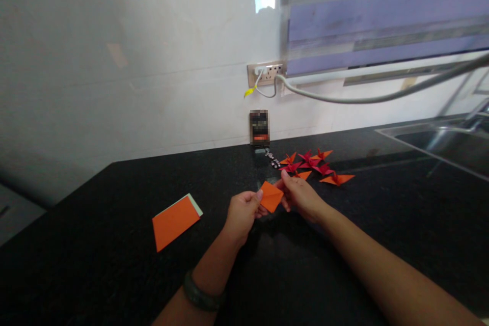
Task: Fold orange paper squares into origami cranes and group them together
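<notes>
A small folded orange paper (271, 196) is held between both hands just above the black countertop (114, 275). My left hand (242, 211) pinches its left corner between thumb and fingers. My right hand (301, 196) grips its right edge, fingers curled. A dark band sits on my left wrist. To the left lies a stack of orange paper sheets (174, 221) with a pale sheet peeking out beneath.
Several folded red and orange paper cranes (315, 165) lie behind my right hand. A small dark box (260, 127) stands against the white wall under a socket (266, 74) with a grey cable. A steel sink (446, 142) sits at the far right.
</notes>
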Demonstrator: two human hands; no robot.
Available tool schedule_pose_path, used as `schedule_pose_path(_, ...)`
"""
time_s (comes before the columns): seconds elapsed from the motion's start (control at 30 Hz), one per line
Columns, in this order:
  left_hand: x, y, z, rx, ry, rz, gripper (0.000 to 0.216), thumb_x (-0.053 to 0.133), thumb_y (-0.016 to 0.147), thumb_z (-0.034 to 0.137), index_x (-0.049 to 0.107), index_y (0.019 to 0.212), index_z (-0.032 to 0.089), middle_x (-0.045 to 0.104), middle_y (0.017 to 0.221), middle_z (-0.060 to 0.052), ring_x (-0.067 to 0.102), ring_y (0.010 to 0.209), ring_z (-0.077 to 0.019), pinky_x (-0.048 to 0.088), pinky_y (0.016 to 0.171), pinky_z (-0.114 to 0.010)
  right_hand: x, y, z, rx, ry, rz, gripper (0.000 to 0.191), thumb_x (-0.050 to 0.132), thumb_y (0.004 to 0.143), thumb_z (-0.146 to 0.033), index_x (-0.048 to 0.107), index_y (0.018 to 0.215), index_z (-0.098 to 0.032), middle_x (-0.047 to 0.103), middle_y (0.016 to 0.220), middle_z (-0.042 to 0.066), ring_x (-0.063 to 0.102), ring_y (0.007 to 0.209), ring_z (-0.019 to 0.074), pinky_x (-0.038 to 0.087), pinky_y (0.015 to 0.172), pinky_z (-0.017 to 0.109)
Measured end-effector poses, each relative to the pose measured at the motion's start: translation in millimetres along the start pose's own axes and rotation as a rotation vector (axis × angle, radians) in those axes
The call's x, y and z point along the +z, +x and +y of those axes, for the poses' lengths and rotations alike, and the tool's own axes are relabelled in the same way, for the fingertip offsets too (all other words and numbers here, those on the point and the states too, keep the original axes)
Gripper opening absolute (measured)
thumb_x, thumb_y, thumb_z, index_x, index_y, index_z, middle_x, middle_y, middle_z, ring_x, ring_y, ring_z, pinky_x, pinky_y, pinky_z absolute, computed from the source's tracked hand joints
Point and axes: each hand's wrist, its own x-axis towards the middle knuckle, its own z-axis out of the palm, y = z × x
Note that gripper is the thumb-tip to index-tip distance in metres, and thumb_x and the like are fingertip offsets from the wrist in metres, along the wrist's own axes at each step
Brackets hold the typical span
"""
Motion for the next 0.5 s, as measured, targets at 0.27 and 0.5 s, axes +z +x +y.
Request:
schedule_pose_path(0.27, 3.3, -0.6, 1.8, 0.070, 0.051, 0.090, 0.019, 0.064, 0.066, 0.030, 0.063, 0.058, 0.012, 0.060, 0.048, -0.003, 0.053, 0.045, -0.0105, 0.039, 0.048, -0.021, 4.5, -1.9, 4.3, -0.024, -0.195, -0.023, 0.033, 0.064, 0.064, -0.046, 0.052, 0.069, -0.016, 0.051, 0.053, -0.004, 0.043, 0.041, 0.0056, 0.033, 0.036, 0.016)
schedule_pose_path(0.5, 5.8, -1.5, 1.4, 0.057, 0.064, 0.074, 0.010, 0.064, 0.063, 0.022, 0.062, 0.058, 0.013, 0.061, 0.049, -0.001, 0.053, 0.045, -0.0098, 0.040, 0.048, -0.021, 6.0, -1.9, 6.7, -0.027, -0.141, -0.062, 0.029, 0.059, 0.070, -0.042, 0.051, 0.068, -0.015, 0.050, 0.053, -0.004, 0.041, 0.043, 0.0054, 0.031, 0.037, 0.016)
